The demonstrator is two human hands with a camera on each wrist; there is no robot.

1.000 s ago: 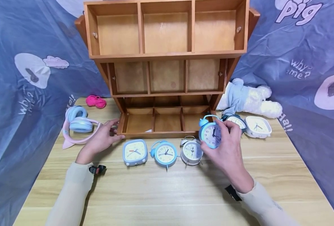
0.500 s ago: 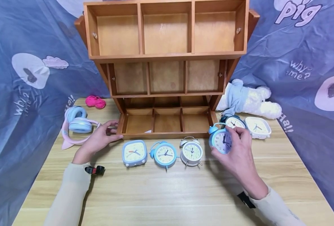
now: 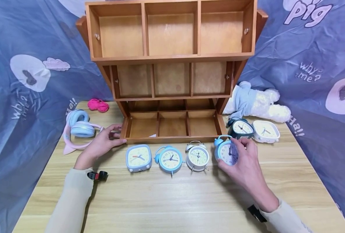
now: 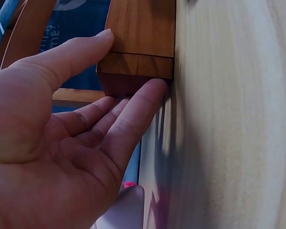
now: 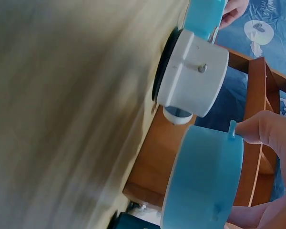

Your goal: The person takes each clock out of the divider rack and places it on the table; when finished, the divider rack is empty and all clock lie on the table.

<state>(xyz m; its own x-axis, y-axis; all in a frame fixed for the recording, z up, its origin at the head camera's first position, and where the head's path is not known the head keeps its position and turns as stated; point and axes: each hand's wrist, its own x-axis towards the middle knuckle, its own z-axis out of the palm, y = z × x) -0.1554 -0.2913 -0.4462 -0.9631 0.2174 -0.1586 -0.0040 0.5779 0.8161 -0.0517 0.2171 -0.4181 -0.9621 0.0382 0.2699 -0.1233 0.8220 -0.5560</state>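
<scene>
My right hand (image 3: 243, 166) grips a light-blue twin-bell alarm clock (image 3: 227, 151), thumb and fingers around its sides; in the right wrist view the blue case (image 5: 205, 176) faces the camera. To its left stand a white alarm clock (image 3: 198, 157), another blue twin-bell clock (image 3: 170, 159) and a squarish blue clock (image 3: 138, 157), all in a row on the table. My left hand (image 3: 99, 147) rests against the front left corner of the wooden shelf (image 3: 172, 139); in the left wrist view the fingers (image 4: 136, 117) lie extended along its end, thumb near the front edge.
The stepped shelf with divided compartments rises behind the clocks. A dark green clock (image 3: 241, 128) and a white square clock (image 3: 266, 131) stand at the right, before a plush toy (image 3: 257, 100). Cat-ear headphones (image 3: 82, 127) and pink yarn (image 3: 98, 105) lie left.
My right hand has carried the blue clock right, away from the white clock, then lowered it toward the table, uncovering the dark green clock. The left hand stays at the shelf corner.
</scene>
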